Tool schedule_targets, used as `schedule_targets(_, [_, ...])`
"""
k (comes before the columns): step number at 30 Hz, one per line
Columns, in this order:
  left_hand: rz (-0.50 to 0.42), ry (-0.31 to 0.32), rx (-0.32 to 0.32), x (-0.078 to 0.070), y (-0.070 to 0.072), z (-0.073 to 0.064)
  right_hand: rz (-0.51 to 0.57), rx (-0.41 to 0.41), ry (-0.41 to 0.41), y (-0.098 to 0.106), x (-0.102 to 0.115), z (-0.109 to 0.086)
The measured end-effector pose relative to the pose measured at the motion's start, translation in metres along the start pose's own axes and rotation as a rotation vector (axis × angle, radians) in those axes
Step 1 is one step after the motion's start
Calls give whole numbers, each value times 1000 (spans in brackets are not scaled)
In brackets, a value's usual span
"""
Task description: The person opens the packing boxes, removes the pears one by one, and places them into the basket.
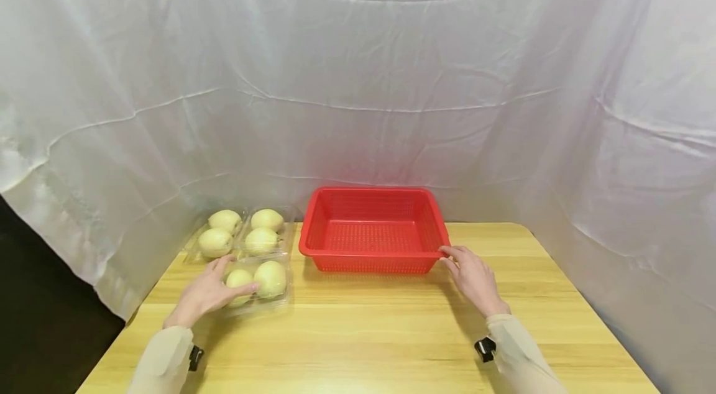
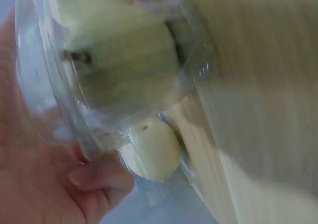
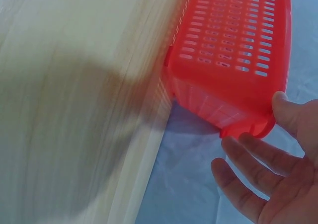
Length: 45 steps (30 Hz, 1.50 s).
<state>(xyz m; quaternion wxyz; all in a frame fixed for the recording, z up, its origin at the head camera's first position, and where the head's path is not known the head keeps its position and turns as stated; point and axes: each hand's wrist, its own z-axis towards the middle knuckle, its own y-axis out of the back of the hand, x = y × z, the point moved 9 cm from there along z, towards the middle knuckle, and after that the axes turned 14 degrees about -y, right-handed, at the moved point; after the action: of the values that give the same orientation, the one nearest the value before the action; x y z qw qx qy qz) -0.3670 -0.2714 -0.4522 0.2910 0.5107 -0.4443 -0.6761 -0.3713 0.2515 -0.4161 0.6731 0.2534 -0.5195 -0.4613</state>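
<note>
The near clear container (image 1: 268, 307) lies at lower left of the head frame, on the table (image 1: 391, 338), with the left hand (image 1: 204, 294) at its left end; the left hand is the nearer of the two. From this hand, the body of the container extends rightward. Its long axis runs approximately left to right, in line with its two pears (image 1: 271, 279), and its free right end faces the red basket (image 1: 371, 253) at centre right, with a gap between. This alignment is the governing relation. The left hand holds the container's left end, thumb on the lower side and fingers on the upper side; whether the base is raised cannot be determined. In the left wrist view, a pear stem points to the left of the frame. The basket's long axis also runs left to right, its mouth facing up. The right hand (image 1: 472, 276) pinches the basket's lower right corner between thumb and fingers. Two rear containers (image 1: 288, 238) stand above the near one, their long axes running up the frame.
</note>
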Motion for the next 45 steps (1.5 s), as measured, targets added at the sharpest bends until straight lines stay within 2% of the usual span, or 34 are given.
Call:
schedule_targets(4, [7,-27,-3,-8,-7,4,4,-2,-3,0,-2,-1])
schedule_targets(8, [23,-19,11,-14,-13,6,4,6,-5,-3,-1,-2])
schedule_targets(17, [121,-29,41,-32,-15,9,16,-3,0,-1,2,-2])
schedule_targets(27, [91,-26,45,-51,-17,6,8,2,2,0,3,-1])
schedule_targets(30, [86,-51,34,-58,-19,7,12,-1,-11,1,3,-1])
schedule_targets(34, [10,-80,19,-68,-24,7,20,8,-30,1,2,-2])
schedule_targets(39, [-105,-73,21,-77,-32,6,19,10,-28,2,5,-2])
schedule_targets(43, [-199,-61,52,-81,-43,7,4,13,-26,1,5,-3])
schedule_targets(45, [-242,-74,73,-85,-48,8,-1,9,-31,1,5,-3])
